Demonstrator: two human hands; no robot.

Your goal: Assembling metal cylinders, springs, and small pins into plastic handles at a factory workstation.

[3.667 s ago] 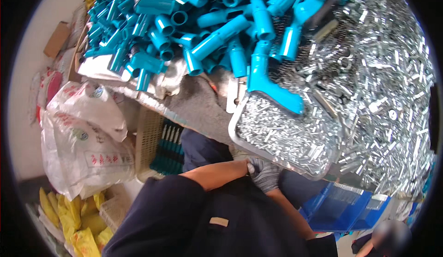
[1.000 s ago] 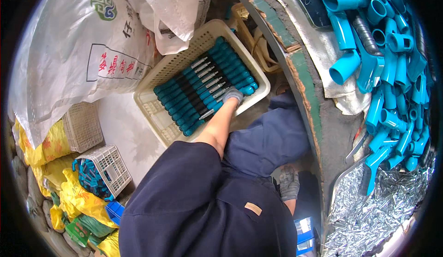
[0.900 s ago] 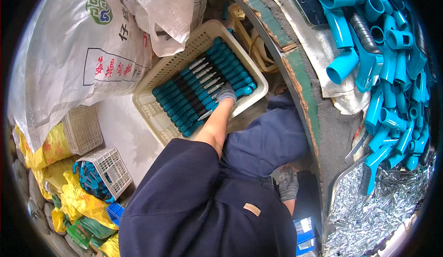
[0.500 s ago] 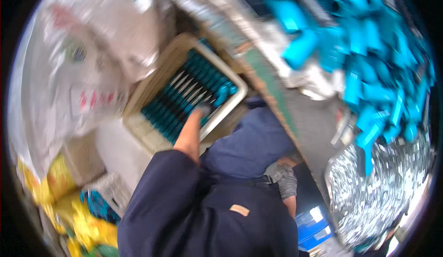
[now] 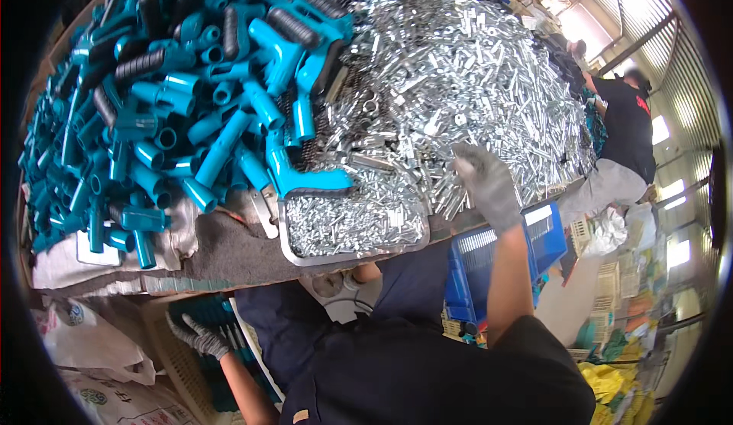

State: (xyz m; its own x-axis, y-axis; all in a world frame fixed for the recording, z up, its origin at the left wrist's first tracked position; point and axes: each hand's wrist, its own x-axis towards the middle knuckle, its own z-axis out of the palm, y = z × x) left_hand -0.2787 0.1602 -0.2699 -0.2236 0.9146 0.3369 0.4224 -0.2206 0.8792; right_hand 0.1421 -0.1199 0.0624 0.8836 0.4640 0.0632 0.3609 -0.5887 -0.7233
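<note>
My left hand (image 5: 200, 337), in a grey glove, is over a cream plastic crate (image 5: 179, 364) at the lower left. Its fingers are stretched and apart, and nothing shows in them. Teal parts (image 5: 221, 379) lie in rows inside that crate, partly hidden by my arm. My right hand (image 5: 489, 192), also gloved, rests at the near edge of a large heap of silver metal parts (image 5: 489, 81). Its fingers are bent together toward the heap; whatever they hold is too small to name. Left of it sits a metal tray (image 5: 355, 257) of tiny silver pieces.
A big pile of teal tubular housings (image 5: 206, 112) with black grips covers the bench's left side. A blue plastic bin (image 5: 469, 272) stands below the bench edge by my right forearm. White bags (image 5: 92, 341) lie at lower left. A person (image 5: 626, 119) works at far right.
The view has swung from the crate up to the bench. My right hand has gone from beside my lap to the metal heap. My left hand, earlier down among the crate's parts, now has its fingers spread.
</note>
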